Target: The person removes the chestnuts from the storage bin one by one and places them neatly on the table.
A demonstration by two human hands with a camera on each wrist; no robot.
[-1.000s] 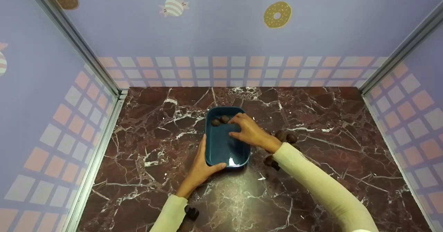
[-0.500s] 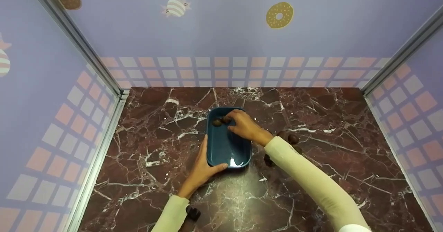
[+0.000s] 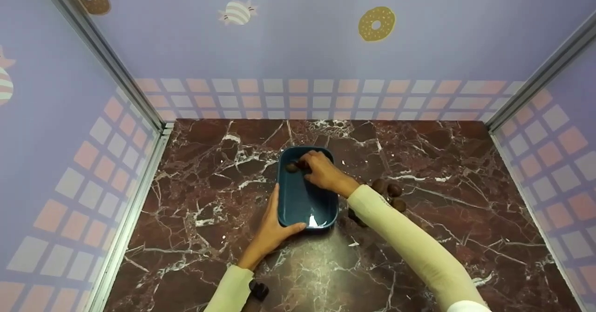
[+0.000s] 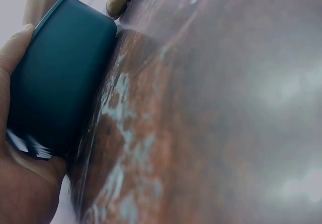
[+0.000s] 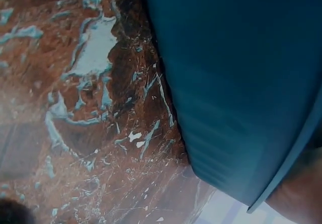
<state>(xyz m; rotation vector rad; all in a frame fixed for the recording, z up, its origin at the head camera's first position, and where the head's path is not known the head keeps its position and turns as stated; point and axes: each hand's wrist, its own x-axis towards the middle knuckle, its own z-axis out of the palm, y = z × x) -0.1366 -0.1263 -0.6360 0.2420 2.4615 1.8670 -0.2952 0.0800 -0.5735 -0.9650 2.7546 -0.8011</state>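
Note:
A dark blue-green rectangular dish [image 3: 305,200] sits on the marble surface, and its side wall [image 4: 65,68] fills part of the left wrist view. My left hand [image 3: 274,226] grips its near left corner, with the thumb along the near end and the fingers against the left side. Reaching in over the right rim, my right hand [image 3: 325,172] has its curled fingers at the far end. They pinch a brown round ball, mostly covered by the fingers. Beside it in the dish lies another brown ball [image 3: 291,167]. In the right wrist view, the dish wall hides most of that hand.
Several more brown balls [image 3: 395,190] lie to the right of the dish, some partly hidden by the right sleeve [image 3: 400,228]. Patterned purple panels [image 3: 298,42] stand at the back and both sides of the marble surface [image 3: 205,172].
My right hand has moved slightly left inside the dish, and its fingers have closed in over a ball at the far end. My left hand keeps its hold on the dish.

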